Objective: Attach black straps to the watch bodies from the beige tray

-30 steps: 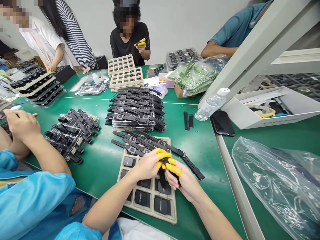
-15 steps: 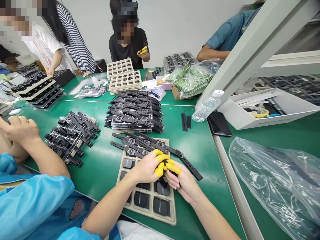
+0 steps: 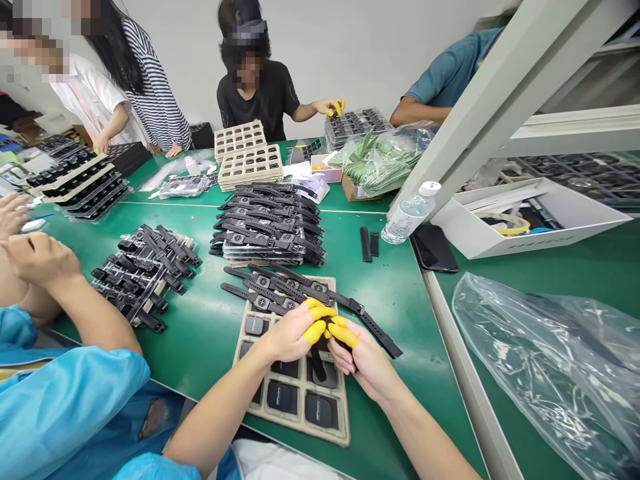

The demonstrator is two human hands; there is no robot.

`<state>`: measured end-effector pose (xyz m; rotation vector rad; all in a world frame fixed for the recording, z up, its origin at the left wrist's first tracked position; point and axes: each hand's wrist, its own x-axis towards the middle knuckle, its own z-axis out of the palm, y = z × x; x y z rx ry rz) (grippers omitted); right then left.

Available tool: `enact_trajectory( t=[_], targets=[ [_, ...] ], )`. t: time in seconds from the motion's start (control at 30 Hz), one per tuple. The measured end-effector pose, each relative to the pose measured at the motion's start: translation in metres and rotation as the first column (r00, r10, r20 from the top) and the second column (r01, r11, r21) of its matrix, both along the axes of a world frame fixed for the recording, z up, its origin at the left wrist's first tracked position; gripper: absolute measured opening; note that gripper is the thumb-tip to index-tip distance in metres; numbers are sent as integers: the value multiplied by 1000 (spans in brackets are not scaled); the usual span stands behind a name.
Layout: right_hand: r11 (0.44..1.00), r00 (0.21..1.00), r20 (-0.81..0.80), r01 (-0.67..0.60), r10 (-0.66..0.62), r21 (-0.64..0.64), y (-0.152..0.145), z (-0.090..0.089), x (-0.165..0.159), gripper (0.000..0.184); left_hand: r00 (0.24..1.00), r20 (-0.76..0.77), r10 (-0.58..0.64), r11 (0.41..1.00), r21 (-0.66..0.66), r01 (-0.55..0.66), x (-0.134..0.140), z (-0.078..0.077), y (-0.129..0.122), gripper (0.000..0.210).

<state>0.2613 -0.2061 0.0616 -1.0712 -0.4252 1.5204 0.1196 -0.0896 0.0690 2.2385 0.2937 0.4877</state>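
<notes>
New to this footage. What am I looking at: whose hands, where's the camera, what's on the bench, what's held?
One view, from a camera worn on a person's head, looking down at their own bare hands. The left hand and right hand, both with yellow finger cots, pinch a small black watch part with a strap above a beige tray of watch bodies. On the green table: stacked black watches, a water bottle, a plastic bag. Other people work around it.

Bright, even light; wide-angle edge distortion
</notes>
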Motion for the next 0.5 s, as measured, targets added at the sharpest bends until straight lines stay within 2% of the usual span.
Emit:
enact_trajectory(
  t=[0.1,0.27,0.33,0.43,0.5],
  targets=[
    [1000,998,-62,5,-4,16,1,1,0,42,1000,24,5,1000,-11,-4,1,-3,0,40],
    [1000,997,-73,0,0,-4,1,0,3,42,999,-52,10,984,178,-1,0,-3,-2,42],
    [1000,998,-57,-13,14,3,1,0,3,41,1000,-28,-4,992,123,8,0,-3,-1,41],
    [998,998,-50,-35,38,53,0,1,3,40,998,59,-5,997,-74,10,1,-2,1,41],
    [997,998,-61,-29,33,70,0,2,2,39,996,84,6,991,-136,5,1,-3,2,41]
  ],
)
